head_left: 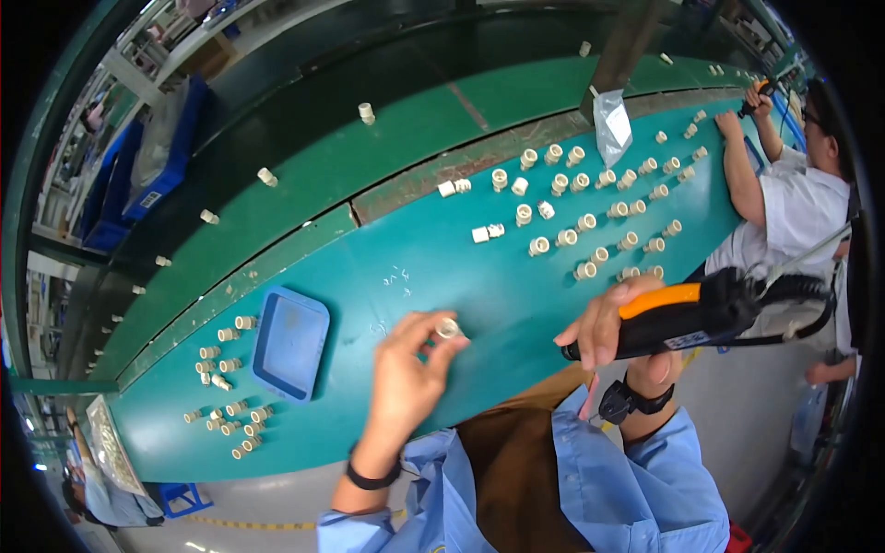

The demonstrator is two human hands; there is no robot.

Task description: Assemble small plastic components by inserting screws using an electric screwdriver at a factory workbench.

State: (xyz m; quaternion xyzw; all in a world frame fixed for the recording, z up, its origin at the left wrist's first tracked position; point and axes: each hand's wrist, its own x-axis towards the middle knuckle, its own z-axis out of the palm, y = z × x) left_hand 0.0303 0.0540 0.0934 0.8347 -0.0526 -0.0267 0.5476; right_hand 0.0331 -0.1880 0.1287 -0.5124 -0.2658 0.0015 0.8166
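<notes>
Between its thumb and fingers, my left hand (404, 382) pinches a small cream cylindrical fitting (448, 328) above the green bench. My right hand (601, 324) is wrapped round a black electric screwdriver (714, 318) with an orange lever, its tip pointing left toward the fitting but apart from it. A cable curves away from its rear end. Ahead of my right hand, several similar cream fittings (587, 222) stand in loose rows. To the left of my left hand sits a shallow blue tray (320, 355), with more fittings (230, 365) beyond it.
A dark green conveyor belt (313, 180) behind the bench (369, 276) carries scattered fittings. A clear plastic bag (612, 127) hangs by a post at the back. On the right, a co-worker (784, 203) in white works at the same bench. Blue bins (166, 157) stand at upper left.
</notes>
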